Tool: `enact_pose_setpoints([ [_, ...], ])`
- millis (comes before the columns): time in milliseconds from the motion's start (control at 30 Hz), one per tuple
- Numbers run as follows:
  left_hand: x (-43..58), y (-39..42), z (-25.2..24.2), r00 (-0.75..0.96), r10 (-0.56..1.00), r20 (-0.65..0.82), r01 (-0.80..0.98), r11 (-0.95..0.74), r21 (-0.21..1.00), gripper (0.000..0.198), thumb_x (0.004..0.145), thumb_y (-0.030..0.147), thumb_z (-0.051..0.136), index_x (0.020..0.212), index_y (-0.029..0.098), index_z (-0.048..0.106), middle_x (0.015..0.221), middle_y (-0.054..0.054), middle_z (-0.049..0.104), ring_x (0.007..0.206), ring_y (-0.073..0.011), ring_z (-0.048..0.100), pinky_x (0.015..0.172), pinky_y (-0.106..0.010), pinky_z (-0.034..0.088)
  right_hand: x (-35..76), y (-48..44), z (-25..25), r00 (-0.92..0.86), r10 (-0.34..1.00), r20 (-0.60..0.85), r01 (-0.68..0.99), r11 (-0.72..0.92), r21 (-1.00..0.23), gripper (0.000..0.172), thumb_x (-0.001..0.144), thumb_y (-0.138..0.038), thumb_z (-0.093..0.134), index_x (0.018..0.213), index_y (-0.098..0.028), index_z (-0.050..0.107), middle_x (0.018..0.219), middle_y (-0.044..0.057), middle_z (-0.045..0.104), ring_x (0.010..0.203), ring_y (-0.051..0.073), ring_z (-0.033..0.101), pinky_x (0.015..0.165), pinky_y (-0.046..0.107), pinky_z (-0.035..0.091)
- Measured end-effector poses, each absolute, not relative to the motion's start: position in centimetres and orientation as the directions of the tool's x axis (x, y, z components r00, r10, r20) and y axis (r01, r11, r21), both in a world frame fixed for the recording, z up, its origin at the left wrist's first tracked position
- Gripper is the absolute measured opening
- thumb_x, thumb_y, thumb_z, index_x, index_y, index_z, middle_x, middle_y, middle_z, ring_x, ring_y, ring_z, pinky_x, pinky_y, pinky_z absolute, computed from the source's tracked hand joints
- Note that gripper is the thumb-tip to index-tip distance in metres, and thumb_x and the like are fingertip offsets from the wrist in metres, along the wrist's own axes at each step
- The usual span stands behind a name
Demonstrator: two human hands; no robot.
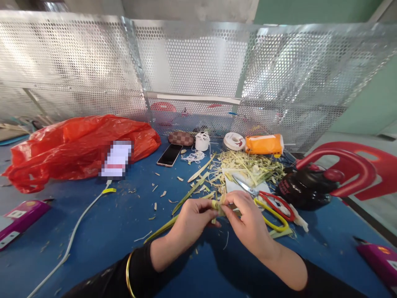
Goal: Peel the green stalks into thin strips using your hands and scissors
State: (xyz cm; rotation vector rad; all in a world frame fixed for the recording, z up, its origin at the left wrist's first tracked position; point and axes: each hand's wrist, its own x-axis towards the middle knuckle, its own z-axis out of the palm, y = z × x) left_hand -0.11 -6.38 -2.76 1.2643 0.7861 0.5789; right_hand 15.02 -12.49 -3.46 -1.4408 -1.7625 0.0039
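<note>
My left hand point(192, 220) pinches a small folded piece of pale green leaf strip point(221, 205) between thumb and fingers. From the other side my right hand point(247, 219) grips the same piece, fingertips almost meeting those of the left. Just beyond the right hand lie scissors point(269, 203) with one red and one yellow handle, blades pointing back left. Long green leaf strips point(191, 193) run along the table near the left hand. Behind the hands, a heap of shredded leaf trimmings point(252, 165) partly covers a white sheet.
A red plastic bag point(83, 145) and a lit phone on a cable stand left. At the back are a dark phone point(169, 155), checkered case point(181, 138), white string point(202, 141), tape roll point(234, 141) and orange pack point(264, 144). A black pot point(305, 188) sits right.
</note>
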Motion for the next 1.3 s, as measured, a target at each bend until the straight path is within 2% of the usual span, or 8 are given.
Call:
enact_pose_setpoints([
  [200, 0.0, -6.8, -2.1, 0.612, 0.755, -0.237, 0.032, 0.276, 0.961, 0.014, 0.072, 0.027, 0.064, 0.072, 0.013, 0.067, 0.065, 0.001, 0.061, 0.058, -0.0119, 0.062, 0.06, -0.022, 0.048, 14.9, -12.5, -3.8, 0.122, 0.848, 0.515, 0.83, 0.196, -0.521, 0.013, 0.088, -0.018, 0.049, 0.076, -0.021, 0.046, 0.072, 0.001, 0.057, 0.069, 0.018, 0.052, 0.067, 0.031, 0.039],
  [567, 0.1, -6.9, -2.7, 0.545, 0.798, -0.259, 0.034, 0.287, 0.957, 0.025, 0.067, 0.032, 0.073, 0.083, 0.013, 0.071, 0.071, -0.002, 0.067, 0.056, -0.0098, 0.058, 0.06, -0.022, 0.047, 14.7, -12.4, -3.9, 0.215, 0.9, 0.38, 0.773, 0.081, -0.629, 0.012, 0.087, -0.023, 0.05, 0.075, -0.021, 0.051, 0.07, 0.001, 0.062, 0.065, 0.017, 0.057, 0.059, 0.027, 0.043],
  [667, -0.1, -6.4, -2.4, 0.533, 0.811, -0.24, 0.013, 0.276, 0.961, 0.028, 0.069, 0.035, 0.072, 0.088, 0.014, 0.071, 0.074, -0.003, 0.068, 0.056, -0.0099, 0.059, 0.058, -0.022, 0.046, 15.5, -12.1, -3.0, 0.132, 0.902, 0.412, 0.814, 0.139, -0.564, 0.008, 0.086, -0.026, 0.054, 0.09, -0.02, 0.058, 0.078, 0.004, 0.069, 0.07, 0.019, 0.063, 0.065, 0.031, 0.048],
  [800, -0.5, -5.7, -1.7, 0.498, 0.83, -0.251, -0.027, 0.305, 0.952, 0.025, 0.068, 0.034, 0.073, 0.082, 0.014, 0.071, 0.071, -0.004, 0.067, 0.056, -0.0092, 0.058, 0.056, -0.02, 0.046, 17.2, -12.1, -1.0, -0.005, 0.9, 0.436, 0.848, 0.235, -0.476, 0.021, 0.079, -0.027, 0.064, 0.1, -0.022, 0.064, 0.082, 0.005, 0.072, 0.075, 0.022, 0.067, 0.07, 0.035, 0.053],
  [967, -0.5, -5.8, -1.4, 0.521, 0.813, -0.26, -0.026, 0.319, 0.947, 0.02, 0.068, 0.032, 0.071, 0.07, 0.012, 0.067, 0.067, -0.003, 0.066, 0.053, -0.0085, 0.058, 0.056, -0.02, 0.046, 18.5, -12.5, 1.0, -0.014, 0.979, 0.204, 0.619, 0.168, -0.767, 0.018, 0.081, -0.026, 0.061, 0.098, -0.023, 0.068, 0.092, 0.002, 0.072, 0.082, 0.018, 0.068, 0.072, 0.028, 0.055],
  [1133, -0.4, -5.9, -1.5, 0.54, 0.796, -0.272, -0.019, 0.335, 0.942, 0.017, 0.067, 0.029, 0.07, 0.07, 0.012, 0.066, 0.066, -0.003, 0.066, 0.053, -0.0091, 0.059, 0.056, -0.02, 0.046, 19.1, -12.5, 0.7, -0.071, 0.996, 0.049, 0.4, 0.073, -0.914, 0.021, 0.075, -0.027, 0.069, 0.095, -0.021, 0.071, 0.089, 0.003, 0.071, 0.079, 0.018, 0.066, 0.069, 0.027, 0.054],
  [1200, -0.4, -5.9, -1.5, 0.561, 0.777, -0.284, -0.01, 0.35, 0.937, 0.017, 0.066, 0.028, 0.071, 0.069, 0.012, 0.066, 0.065, -0.003, 0.066, 0.052, -0.0092, 0.059, 0.056, -0.021, 0.047, 19.1, -12.2, 0.1, -0.021, 0.999, 0.045, 0.361, 0.049, -0.931, 0.015, 0.078, -0.029, 0.067, 0.089, -0.02, 0.072, 0.08, 0.003, 0.071, 0.073, 0.017, 0.065, 0.067, 0.027, 0.054],
  [1300, -0.4, -5.9, -1.5, 0.601, 0.746, -0.286, 0.005, 0.354, 0.935, 0.016, 0.065, 0.028, 0.07, 0.064, 0.012, 0.066, 0.062, -0.002, 0.065, 0.05, -0.0092, 0.058, 0.055, -0.021, 0.048, 18.6, -11.9, -0.7, 0.064, 0.98, 0.19, 0.337, 0.158, -0.928, 0.013, 0.079, -0.031, 0.066, 0.077, -0.02, 0.072, 0.078, 0.004, 0.069, 0.076, 0.018, 0.063, 0.07, 0.029, 0.053],
])
